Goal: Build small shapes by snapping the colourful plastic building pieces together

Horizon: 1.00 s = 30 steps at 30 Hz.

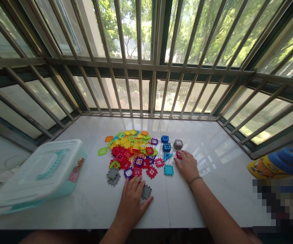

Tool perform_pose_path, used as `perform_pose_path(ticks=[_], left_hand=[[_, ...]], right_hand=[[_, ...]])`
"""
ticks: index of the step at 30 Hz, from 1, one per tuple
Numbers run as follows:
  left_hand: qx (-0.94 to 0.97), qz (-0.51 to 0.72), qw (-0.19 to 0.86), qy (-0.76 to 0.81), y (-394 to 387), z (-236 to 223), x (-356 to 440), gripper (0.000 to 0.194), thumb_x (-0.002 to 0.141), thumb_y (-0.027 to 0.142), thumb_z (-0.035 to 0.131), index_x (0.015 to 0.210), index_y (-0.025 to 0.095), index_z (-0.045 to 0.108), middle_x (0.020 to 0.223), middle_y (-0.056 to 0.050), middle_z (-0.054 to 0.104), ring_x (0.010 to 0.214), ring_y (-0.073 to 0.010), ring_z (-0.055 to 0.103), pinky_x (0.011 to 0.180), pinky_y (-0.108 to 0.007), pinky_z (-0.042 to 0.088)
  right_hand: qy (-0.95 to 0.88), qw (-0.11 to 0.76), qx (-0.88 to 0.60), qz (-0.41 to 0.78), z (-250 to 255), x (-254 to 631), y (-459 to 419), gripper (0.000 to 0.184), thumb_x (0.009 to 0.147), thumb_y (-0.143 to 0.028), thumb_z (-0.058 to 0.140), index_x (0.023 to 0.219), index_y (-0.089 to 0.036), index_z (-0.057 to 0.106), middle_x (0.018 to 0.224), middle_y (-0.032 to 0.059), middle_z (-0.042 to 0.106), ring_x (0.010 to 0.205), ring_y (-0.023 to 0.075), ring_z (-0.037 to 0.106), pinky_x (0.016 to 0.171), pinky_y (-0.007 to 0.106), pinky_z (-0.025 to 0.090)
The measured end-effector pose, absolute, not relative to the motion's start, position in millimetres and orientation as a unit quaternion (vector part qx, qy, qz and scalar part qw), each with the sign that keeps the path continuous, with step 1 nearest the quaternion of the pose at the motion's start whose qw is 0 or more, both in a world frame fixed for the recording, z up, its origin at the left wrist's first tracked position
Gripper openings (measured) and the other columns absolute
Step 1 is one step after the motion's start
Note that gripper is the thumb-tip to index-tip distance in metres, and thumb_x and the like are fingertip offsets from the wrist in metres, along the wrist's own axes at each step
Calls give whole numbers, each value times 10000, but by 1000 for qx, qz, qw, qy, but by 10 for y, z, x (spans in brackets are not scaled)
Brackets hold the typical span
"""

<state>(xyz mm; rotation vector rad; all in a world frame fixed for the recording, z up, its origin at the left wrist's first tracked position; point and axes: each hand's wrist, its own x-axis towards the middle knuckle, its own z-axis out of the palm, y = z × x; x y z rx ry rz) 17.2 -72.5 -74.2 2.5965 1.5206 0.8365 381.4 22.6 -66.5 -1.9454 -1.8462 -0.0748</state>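
Note:
My right hand (189, 166) pinches a small red window tile (178, 155) at the tabletop, its fingers partly covering the piece. Just left of it lie a cyan square tile (168, 170) and a blue triangular tile (167, 156). Behind these sit two small stacks of blue tiles (166, 147), with a grey stack (178, 144) to their right. My left hand (133, 194) rests flat with fingers spread at the near edge of the heap of interlocking tiles (126, 145). Its fingertips touch a red tile (136, 171). Beside its thumb is a grey square tile (146, 191).
A lidded turquoise storage box (82, 159) stands on the left of the white table (95, 206). More grey tiles (113, 176) lie left of the heap. A yellow and blue container (265, 166) is at the right. Metal window bars (151, 66) rise behind the table.

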Motion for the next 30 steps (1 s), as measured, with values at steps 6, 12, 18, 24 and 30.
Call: perform_pose_path(ticks=[6,12,18,24,30], left_hand=[[831,272,3,485,-721,-747,164,518,955,515,785,1387,243,692,1551,-150,671,1452,-390,606,1272,-670,447],[832,276,0,481,-712,-750,157,516,950,503,790,1389,253,684,1556,-143,673,1444,-387,617,1266,-657,461],[830,280,6,482,-719,-756,153,521,950,506,787,1396,253,691,1562,-139,669,1452,-385,612,1277,-653,452],[832,270,-1,485,-725,-765,155,522,961,508,777,1405,248,688,1571,-146,662,1458,-387,606,1265,-652,461],[829,275,2,487,-728,-782,156,513,953,497,780,1399,254,703,1569,-147,663,1455,-390,608,1273,-650,455]], right_hand=[[-662,160,-732,-24,-624,3733,364,534,1105,-626,521,1499,-285,637,1584,163,604,1465,361,520,1126,549,424],[-655,141,-742,-13,-611,3716,513,572,1104,-656,500,1538,-300,609,1629,156,567,1503,364,484,1136,574,406],[-656,140,-742,-10,-616,3732,610,581,1105,-662,478,1542,-302,607,1638,156,560,1496,367,483,1133,581,403],[-658,150,-738,-5,-591,3755,635,537,1124,-604,446,1537,-309,622,1636,148,569,1487,362,495,1131,578,417],[-660,150,-736,-4,-554,3785,710,509,1125,-560,433,1529,-332,644,1621,131,586,1450,364,514,1111,573,443]])
